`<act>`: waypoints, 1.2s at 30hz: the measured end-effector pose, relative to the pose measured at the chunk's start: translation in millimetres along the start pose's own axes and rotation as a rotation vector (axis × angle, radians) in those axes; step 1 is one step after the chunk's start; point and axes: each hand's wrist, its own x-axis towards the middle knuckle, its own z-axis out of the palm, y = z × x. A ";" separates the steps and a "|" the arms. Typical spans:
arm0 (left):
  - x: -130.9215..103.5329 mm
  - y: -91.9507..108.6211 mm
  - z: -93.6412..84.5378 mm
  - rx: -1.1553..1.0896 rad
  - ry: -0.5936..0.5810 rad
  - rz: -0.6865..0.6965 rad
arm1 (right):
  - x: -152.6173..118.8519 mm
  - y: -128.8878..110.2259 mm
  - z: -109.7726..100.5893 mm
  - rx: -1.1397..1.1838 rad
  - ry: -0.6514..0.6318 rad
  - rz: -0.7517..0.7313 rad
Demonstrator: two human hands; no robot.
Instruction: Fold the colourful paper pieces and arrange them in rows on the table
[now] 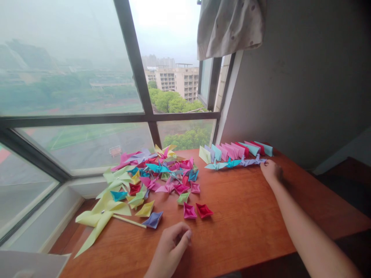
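Left hand (173,245), half open and holding nothing visible, is over the table (232,239). Curled fingers of the right hand (271,171) meet a pointed lavender crane (257,160) ending a row; whether they pinch it is hidden.

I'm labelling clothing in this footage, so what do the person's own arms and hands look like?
The left hand and right hand are both ungloved. The right forearm is uncovered as far as the picture's edge, with no sleeve, watch or bracelet visible. Some fingers are hidden, so rings can't be fully ruled out.
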 end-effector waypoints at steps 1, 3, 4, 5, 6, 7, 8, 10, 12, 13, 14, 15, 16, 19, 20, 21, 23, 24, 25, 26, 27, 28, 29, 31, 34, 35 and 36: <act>0.1 0.3 0.0 -0.003 0.001 -0.001 | 0.3 0.5 0.1 0.004 -0.002 -0.002; 0.2 0.4 0.0 0.004 0.003 0.003 | 0.8 1.6 0.4 0.013 -0.007 -0.008; 0.1 0.1 -0.1 0.010 0.004 0.008 | 1.1 2.1 0.5 0.016 -0.010 -0.010; 0.1 -0.4 -0.1 0.015 0.006 0.013 | 1.3 2.6 0.7 0.019 -0.013 -0.012; 0.0 -0.9 -0.1 0.020 0.006 0.019 | 1.5 2.9 0.9 0.021 -0.014 -0.013; -0.1 -1.6 -0.1 0.025 0.005 0.024 | 1.6 3.0 1.2 0.024 -0.015 -0.013; -0.2 -2.2 -0.1 0.031 0.002 0.028 | 1.7 3.0 1.5 0.027 -0.016 -0.013; -0.3 -3.3 0.0 0.040 -0.004 0.032 | 1.7 2.4 2.1 0.034 -0.017 -0.013; -0.2 -4.0 0.1 0.042 -0.004 0.030 | 1.6 1.1 2.4 0.042 -0.017 -0.011; -0.1 -4.2 0.1 0.039 -0.002 0.028 | 1.5 0.4 2.4 0.046 -0.016 -0.006; 0.0 -4.3 0.2 0.032 0.000 0.024 | 1.3 -0.4 2.2 0.050 -0.013 0.001; 0.1 -4.4 0.2 0.026 0.001 0.021 | 1.1 -1.1 1.9 0.055 -0.010 0.009; 0.1 -4.4 0.2 0.022 0.001 0.018 | 0.7 -1.7 1.5 0.061 -0.007 0.017; 0.2 -4.3 0.2 0.017 0.007 0.021 | -2.0 -2.5 -1.1 0.083 0.006 0.037; 0.2 -4.1 0.2 0.017 0.009 0.023 | -3.6 -2.4 -2.4 0.092 0.011 0.041; 0.2 -3.9 0.2 0.016 0.011 0.024 | -5.5 -2.4 -3.8 0.102 0.018 0.045; 0.0 -3.0 0.2 0.017 0.010 0.023 | -10.6 -2.5 -7.2 0.122 0.034 0.051; -0.1 -2.3 0.2 0.021 0.009 0.022 | -13.9 -3.0 -9.1 0.132 0.044 0.054; -0.2 -1.4 0.3 0.027 0.009 0.021 | -17.8 -3.8 -11.0 0.140 0.052 0.056; -0.4 -0.5 0.4 0.035 0.010 0.021 | -22.3 -5.3 -12.8 0.149 0.063 0.058; -0.6 0.5 0.4 0.044 0.010 0.022 | -27.7 -7.4 -14.7 0.162 0.075 0.058; -0.9 1.4 0.4 0.053 0.012 0.022 | -33.9 -10.3 -16.5 0.180 0.086 0.053; -1.2 2.2 0.4 0.060 0.012 0.023 | -41.1 -14.1 -18.3 0.201 0.095 0.040; -1.9 2.7 0.3 0.060 0.011 0.021 | -58.8 -24.8 -22.0 0.250 0.089 -0.005; -2.1 0.5 0.2 0.011 0.006 0.007 | -92.0 -47.6 -28.1 0.325 -0.003 -0.097; -1.8 -0.7 0.3 -0.019 0.004 0.001 | -104.2 -56.4 -30.2 0.356 -0.053 -0.128; -1.3 -2.0 0.2 -0.053 0.004 -0.006 | -116.5 -65.4 -32.4 0.391 -0.109 -0.164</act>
